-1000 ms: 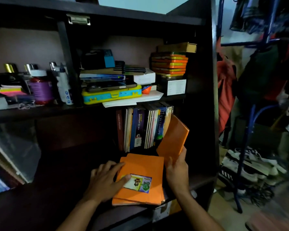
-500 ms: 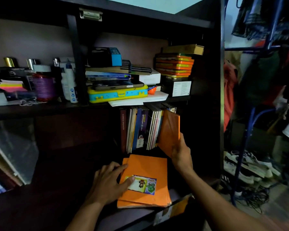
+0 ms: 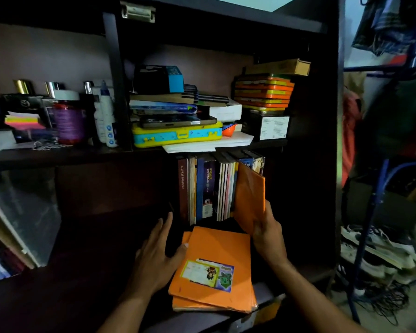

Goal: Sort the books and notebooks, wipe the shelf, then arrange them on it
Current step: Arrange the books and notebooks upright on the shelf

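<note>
Dark wooden shelf is left bare to the left of the upright book row, against whose right end an orange notebook is gripped by the right hand, so the flat orange stack, overhanging the front edge and merely touched by the flat, spread left hand, could be nudged off

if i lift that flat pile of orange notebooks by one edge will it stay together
Probably not: the orange notebooks are thin, soft-covered and already lie offset, so they would likely sag and slide apart. The pile looks light, and supporting it from beneath seems safer.
</note>
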Demonstrator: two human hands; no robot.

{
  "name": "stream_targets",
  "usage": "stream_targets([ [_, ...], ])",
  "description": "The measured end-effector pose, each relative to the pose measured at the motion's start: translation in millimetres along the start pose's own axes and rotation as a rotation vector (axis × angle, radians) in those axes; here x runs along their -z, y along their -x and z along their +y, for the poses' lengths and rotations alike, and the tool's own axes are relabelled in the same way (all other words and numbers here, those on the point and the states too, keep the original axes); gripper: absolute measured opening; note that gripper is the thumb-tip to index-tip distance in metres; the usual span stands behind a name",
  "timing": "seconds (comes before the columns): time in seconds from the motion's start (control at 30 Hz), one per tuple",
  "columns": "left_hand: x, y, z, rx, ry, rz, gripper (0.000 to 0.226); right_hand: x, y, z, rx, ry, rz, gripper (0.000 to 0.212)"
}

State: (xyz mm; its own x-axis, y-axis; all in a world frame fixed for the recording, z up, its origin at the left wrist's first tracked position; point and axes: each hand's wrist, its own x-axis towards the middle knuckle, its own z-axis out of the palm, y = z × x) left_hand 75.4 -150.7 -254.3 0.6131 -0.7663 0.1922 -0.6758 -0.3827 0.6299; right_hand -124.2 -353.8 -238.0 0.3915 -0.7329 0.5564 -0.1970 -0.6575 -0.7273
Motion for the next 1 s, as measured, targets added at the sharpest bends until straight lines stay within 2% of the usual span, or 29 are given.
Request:
stream_targets([
  [0.13, 0.4, -5.1, 1.2, -0.005, -0.058, 0.001, 0.09, -8.9, -18.3, -3.4, -0.009, -0.008, -0.092, 0.06],
  [0.3, 6.8, -31.7, -1.4, -0.006, 0.155, 0.118, 0.101, -23.7, -55.1, -14.4, -0.042, 0.11, -0.197, 0.057],
  [0.37, 5.2, -50.4, -3.8, -0.053, 0.104, 0.098, 0.103, -31.3, -67.8, -7.7, -0.055, 0.124, -0.24, 0.055],
  [0.47, -1.7, -74.8, -11.9, -0.13, 0.109, 0.053, 0.102, -51.4, -84.3, 9.1, -0.199, 0.237, -0.278, 0.057],
  [0.57, -3.4, -81.4, -14.2, -0.137, 0.221, 0.088, 0.098, -55.9, -88.4, 19.1, -0.33, 0.316, -0.277, 0.067],
  [0.63, -3.5, -79.9, -16.7, -0.126, 0.312, 0.186, 0.091, -53.5, -76.7, 18.1, -0.306, 0.197, -0.303, 0.067],
  [0.67, -2.4, -79.6, -15.8, -0.131, 0.332, 0.25, 0.085, -47.8, -66.8, 15.7, -0.287, 0.097, -0.275, 0.06],
  [0.73, 2.2, -77.9, -12.7, -0.146, 0.339, 0.361, 0.061, -31.0, -41.7, 9.8, -0.265, 0.006, -0.154, 0.042],
  [0.8, 4.6, -72.9, -7.6, -0.181, 0.304, 0.397, 0.031, -13.4, -13.1, 8.6, -0.266, 0.044, -0.057, 0.036],
  [0.83, 5.2, -70.8, -4.5, -0.204, 0.281, 0.353, 0.029, -5.0, -0.8, 9.0, -0.272, 0.098, -0.048, 0.038],
  [0.87, 4.8, -69.4, -0.7, -0.222, 0.253, 0.238, 0.038, 0.6, 9.0, 8.2, -0.273, 0.187, -0.08, 0.046],
  [0.93, 2.7, -66.4, 7.5, -0.232, 0.161, -0.089, 0.057, 3.6, 13.2, 1.5, -0.251, 0.495, -0.261, 0.065],
  [1.0, -2.8, -65.2, 11.8, -0.235, 0.065, -0.261, 0.055, -2.0, 12.6, -1.7, -0.238, 0.734, -0.399, 0.073],
])
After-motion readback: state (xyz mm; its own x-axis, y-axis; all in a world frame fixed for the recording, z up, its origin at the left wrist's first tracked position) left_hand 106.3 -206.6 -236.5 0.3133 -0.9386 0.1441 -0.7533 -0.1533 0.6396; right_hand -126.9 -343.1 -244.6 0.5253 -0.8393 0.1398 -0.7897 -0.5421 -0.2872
